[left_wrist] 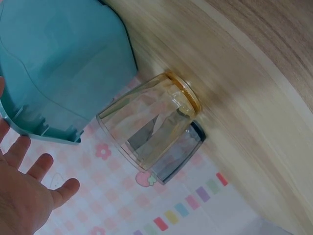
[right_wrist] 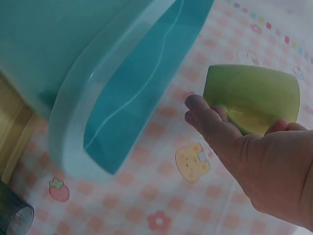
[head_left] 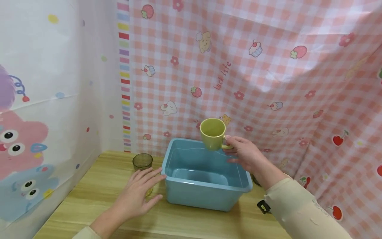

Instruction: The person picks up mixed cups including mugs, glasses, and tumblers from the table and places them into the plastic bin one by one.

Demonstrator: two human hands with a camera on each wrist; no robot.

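Note:
A yellow-green mug [head_left: 212,141] is raised over the back right part of a blue plastic bin [head_left: 203,196]. My right hand [head_left: 246,154] grips it by the handle, and the mug stands nearly upright with its mouth up. In the right wrist view the mug [right_wrist: 264,93] appears from the side, beyond the bin's rim. My left hand [head_left: 135,196] has its fingers spread, with the fingertips at the bin's left rim. Behind that hand, a dark clear glass [head_left: 142,160] stands on the table. An amber-tinted glass [left_wrist: 146,122] beside it is mostly hidden in the head view.
The wooden table [head_left: 89,196] meets a pink checked curtain [head_left: 179,83] at the back and a white printed curtain [head_left: 59,109] at the left. Right of the bin lies a small black object [head_left: 263,206]. A dark glass [right_wrist: 15,213] stands near it, partly hidden by my right arm.

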